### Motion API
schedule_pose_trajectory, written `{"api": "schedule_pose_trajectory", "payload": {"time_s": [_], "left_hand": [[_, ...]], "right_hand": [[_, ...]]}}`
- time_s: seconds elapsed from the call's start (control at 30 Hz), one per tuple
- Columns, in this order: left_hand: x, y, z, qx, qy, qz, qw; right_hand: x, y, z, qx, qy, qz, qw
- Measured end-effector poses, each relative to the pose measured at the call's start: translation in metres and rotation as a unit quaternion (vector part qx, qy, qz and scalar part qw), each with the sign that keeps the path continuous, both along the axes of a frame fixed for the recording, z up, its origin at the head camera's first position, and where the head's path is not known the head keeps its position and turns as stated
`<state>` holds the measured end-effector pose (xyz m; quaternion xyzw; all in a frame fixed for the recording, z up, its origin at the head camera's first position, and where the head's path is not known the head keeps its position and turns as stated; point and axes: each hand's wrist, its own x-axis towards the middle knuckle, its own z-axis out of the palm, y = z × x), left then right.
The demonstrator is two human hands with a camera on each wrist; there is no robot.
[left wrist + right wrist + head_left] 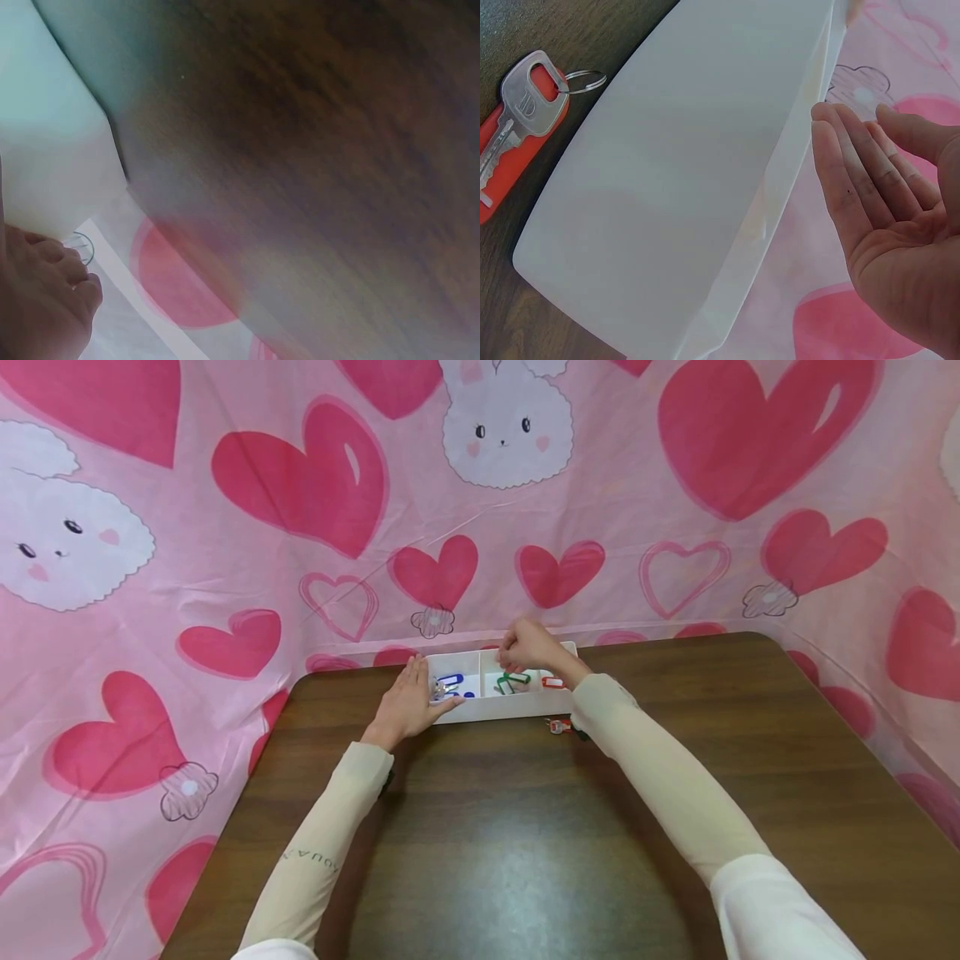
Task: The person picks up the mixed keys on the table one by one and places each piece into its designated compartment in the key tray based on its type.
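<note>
A white divided tray (491, 707) stands near the table's far edge. Blue key tags (451, 680) and some keys lie in its left compartment, green key tags (517, 677) in the middle one, and a red key tag (552, 682) in the right one. My left hand (408, 703) rests along the tray's left end, fingers straight, thumb over the front rim. Over the tray's back rim is my right hand (531, 647); the right wrist view shows its fingers slightly bent and nothing between them. A key (531, 103) with a red tag lies on the table before the tray.
The brown wooden table (487, 843) stretches out in front of the tray. A pink cloth (480, 518) printed with hearts and rabbits hangs directly behind it and along both sides.
</note>
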<state>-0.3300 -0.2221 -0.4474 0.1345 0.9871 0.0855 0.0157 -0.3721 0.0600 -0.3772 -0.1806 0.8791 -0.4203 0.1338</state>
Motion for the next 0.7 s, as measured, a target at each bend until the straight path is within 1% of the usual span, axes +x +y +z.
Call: {"api": "schedule_pose_trajectory", "payload": {"time_s": [0.17, 0.4, 0.57, 0.7], "left_hand": [[0.0, 0.0, 0.0, 0.0, 0.002, -0.001, 1.0], [0.0, 0.0, -0.002, -0.001, -0.003, 0.003, 1.0], [-0.001, 0.0, -0.003, -0.001, -0.003, 0.002, 1.0], [0.0, 0.0, -0.002, 0.003, -0.004, 0.003, 1.0]], "right_hand": [[0.005, -0.001, 0.002, -0.002, 0.01, 0.002, 1.0], [0.016, 0.0, 0.002, -0.01, 0.035, 0.019, 0.999], [0.022, 0.004, 0.001, -0.016, 0.039, 0.019, 0.999], [0.027, 0.009, 0.001, -0.014, 0.056, 0.023, 0.998]]}}
